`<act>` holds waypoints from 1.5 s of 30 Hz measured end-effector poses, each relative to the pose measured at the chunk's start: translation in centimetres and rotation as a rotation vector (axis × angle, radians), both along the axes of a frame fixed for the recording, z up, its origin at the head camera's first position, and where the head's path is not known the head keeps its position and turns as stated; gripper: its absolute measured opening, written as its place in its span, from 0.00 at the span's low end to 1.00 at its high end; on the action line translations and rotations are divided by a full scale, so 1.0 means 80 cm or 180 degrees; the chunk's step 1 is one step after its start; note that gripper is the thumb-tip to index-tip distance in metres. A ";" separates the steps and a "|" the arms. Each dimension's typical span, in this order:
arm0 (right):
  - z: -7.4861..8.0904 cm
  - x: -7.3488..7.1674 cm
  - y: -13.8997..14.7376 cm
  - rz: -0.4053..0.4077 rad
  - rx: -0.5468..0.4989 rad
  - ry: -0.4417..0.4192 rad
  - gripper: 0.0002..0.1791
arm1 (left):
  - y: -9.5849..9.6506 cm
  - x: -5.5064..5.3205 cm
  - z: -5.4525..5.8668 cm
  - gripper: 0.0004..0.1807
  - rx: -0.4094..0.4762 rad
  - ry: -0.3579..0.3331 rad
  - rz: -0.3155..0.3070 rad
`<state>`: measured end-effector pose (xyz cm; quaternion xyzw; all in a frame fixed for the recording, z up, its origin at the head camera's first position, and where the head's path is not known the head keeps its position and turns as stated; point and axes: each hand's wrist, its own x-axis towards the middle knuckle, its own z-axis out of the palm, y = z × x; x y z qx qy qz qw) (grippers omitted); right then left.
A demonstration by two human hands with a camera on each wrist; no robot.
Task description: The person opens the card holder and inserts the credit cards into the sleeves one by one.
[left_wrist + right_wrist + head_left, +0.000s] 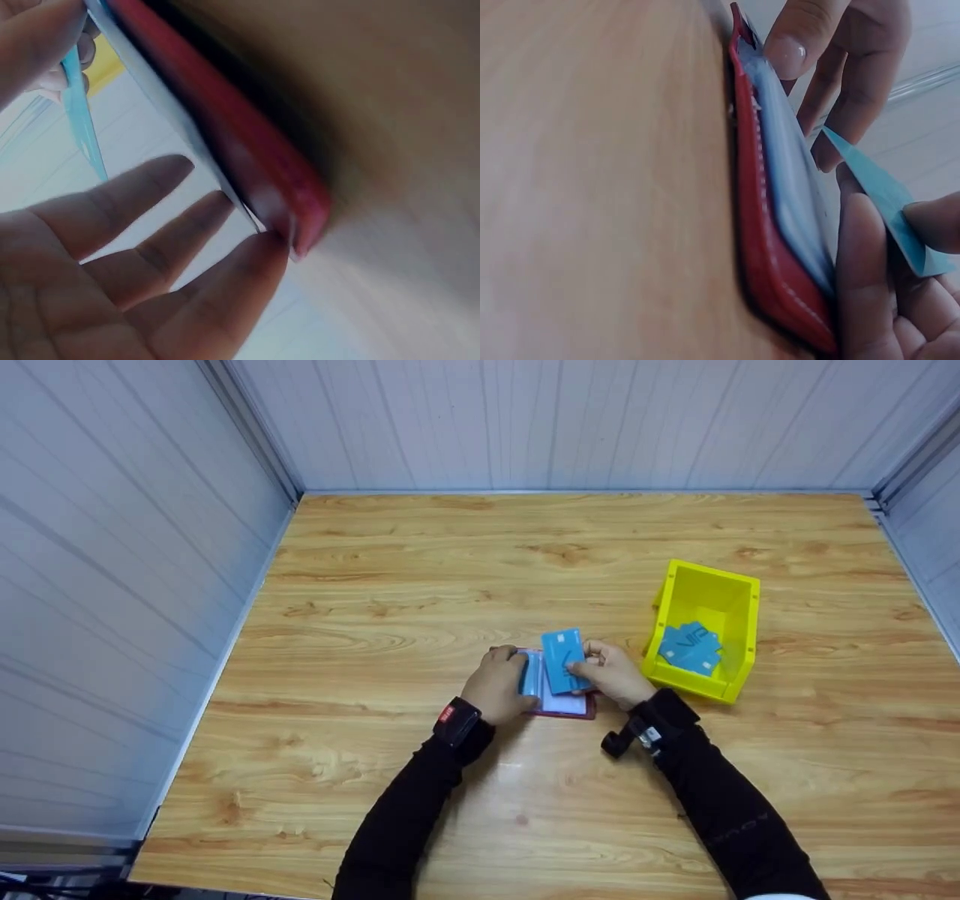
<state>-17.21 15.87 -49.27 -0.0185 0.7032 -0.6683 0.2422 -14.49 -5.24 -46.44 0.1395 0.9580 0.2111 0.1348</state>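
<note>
Two black sleeves (398, 817) front the head view; left hand (495, 688) grips one red card holder (564, 704) on the table (390, 570), right hand (616, 673) pinches one blue card (562, 656) above it; one yellow bin (740, 679) holds overlapping cards (688, 649), uncountable; left wrist: three fingertips (266, 249) touch a page (161, 109), which slackening could free; right wrist: the card's tilt might snag it.

Looks like smooth leather, real or faux unclear, with pale thread stitching (762, 161) on the red card holder (754, 225). Shows clear, glossy plastic at the inner pockets (799, 195). Reads as smooth, lightly shiny plastic for the blue chip card (564, 654), metallic-looking at the chip (561, 638). Seems hard, smooth plastic on the yellow bin (712, 585). Has semi-gloss wood grain across the tabletop (375, 660). Appears matt cloth for the black arm sleeves (403, 814).
</note>
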 end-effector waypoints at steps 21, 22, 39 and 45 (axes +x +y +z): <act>-0.002 0.001 -0.001 -0.0113 -0.0123 0.0010 0.07 | 0.019 -0.012 0.002 0.44 0.1973 -0.0684 0.0366; -0.002 0.001 -0.001 -0.0107 -0.0114 0.0011 0.08 | 0.020 -0.013 0.002 0.42 0.1972 -0.0683 0.0372; 0.005 0.008 -0.007 0.0021 0.0009 0.0072 0.08 | 0.022 -0.021 -0.002 0.14 0.2108 -0.0254 0.0514; 0.005 0.009 -0.008 -0.0060 0.0058 0.0150 0.06 | 0.020 -0.020 0.002 0.14 0.2143 -0.0206 0.0527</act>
